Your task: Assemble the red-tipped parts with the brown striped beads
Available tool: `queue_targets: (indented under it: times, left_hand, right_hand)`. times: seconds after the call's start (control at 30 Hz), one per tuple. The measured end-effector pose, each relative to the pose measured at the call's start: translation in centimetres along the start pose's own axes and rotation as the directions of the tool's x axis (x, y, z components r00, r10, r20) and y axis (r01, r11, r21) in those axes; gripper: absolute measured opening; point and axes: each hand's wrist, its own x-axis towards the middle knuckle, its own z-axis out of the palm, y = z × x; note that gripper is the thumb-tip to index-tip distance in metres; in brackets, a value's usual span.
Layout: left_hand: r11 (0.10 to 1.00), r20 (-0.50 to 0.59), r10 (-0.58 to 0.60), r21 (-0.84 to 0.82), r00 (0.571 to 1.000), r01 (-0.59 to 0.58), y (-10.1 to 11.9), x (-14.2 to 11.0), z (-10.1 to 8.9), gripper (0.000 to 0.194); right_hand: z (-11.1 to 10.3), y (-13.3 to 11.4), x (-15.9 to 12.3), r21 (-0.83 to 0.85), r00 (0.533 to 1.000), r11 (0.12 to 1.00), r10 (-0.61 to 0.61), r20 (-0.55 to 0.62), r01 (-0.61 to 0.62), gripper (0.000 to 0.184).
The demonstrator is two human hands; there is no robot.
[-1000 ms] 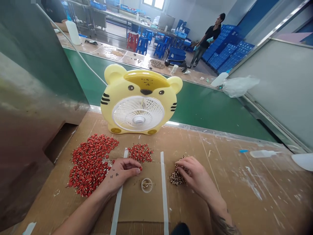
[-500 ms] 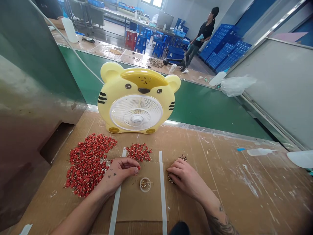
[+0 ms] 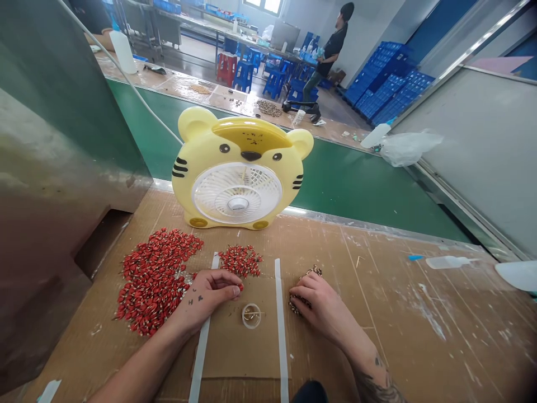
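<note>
My left hand (image 3: 210, 296) is closed in a pinch, with a small red piece (image 3: 240, 286) between thumb and forefinger. Beside its wrist spreads a big heap of red pieces with metallic ends (image 3: 153, 280). A smaller pile of red pieces (image 3: 240, 261) lies just beyond the fingers. My right hand (image 3: 316, 299) rests over a little pile of dark and gold beads (image 3: 315, 270), its fingers curled down and pressed together. Whatever its fingertips grip is hidden. Between the hands sits a small clear round cup (image 3: 251, 316), with a thin stick across it and small bits inside.
White tape strips (image 3: 280, 324) run along both sides of the cardboard mat (image 3: 239, 358). A yellow tiger-faced fan (image 3: 184, 190) stands behind. At right lie a squeeze bottle (image 3: 448, 262) and a white container (image 3: 518, 275). A metal cabinet (image 3: 54, 168) borders the left. A person (image 3: 331, 50) is beyond.
Both hands keep nearly the same poses over the table. The whole view has shifted slightly. In the background the person has moved left and turned away.
</note>
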Motion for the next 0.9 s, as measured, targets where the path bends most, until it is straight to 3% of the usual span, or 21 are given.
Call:
queue_targets:
  times: [0.23, 0.4, 0.7, 0.9]
  left_hand:
    - [1.0, -0.016, 0.01, 0.011, 1.0, -0.01, 0.5, -0.3, 0.2, 0.016]
    - [0.999, -0.019, 0.037, 0.035, 0.999, -0.037, 0.1, -0.3, 0.4, 0.013]
    - [0.967, -0.004, 0.223, 0.13, 0.975, -0.22, -0.7, -0.5, 0.8, 0.007]
    - [0.871, 0.021, 0.42, 0.271, 0.907, -0.41, 0.0, -1.0, 0.9, 0.011]
  right_hand:
    - [0.4, -0.7, 0.5, 0.027, 0.995, 1.0, 0.005, -0.097, -0.002, 0.018]
    - [0.7, -2.1, 0.6, 0.27, 0.966, 0.961, 0.119, -0.228, -0.055, 0.013]
    - [2.4, -6.9, 4.7, 0.637, 0.966, 0.769, 0.2, -0.166, -0.05, 0.007]
    - [2.3, -7.8, 5.6, 0.588, 0.97, 0.808, 0.174, -0.171, -0.041, 0.008]
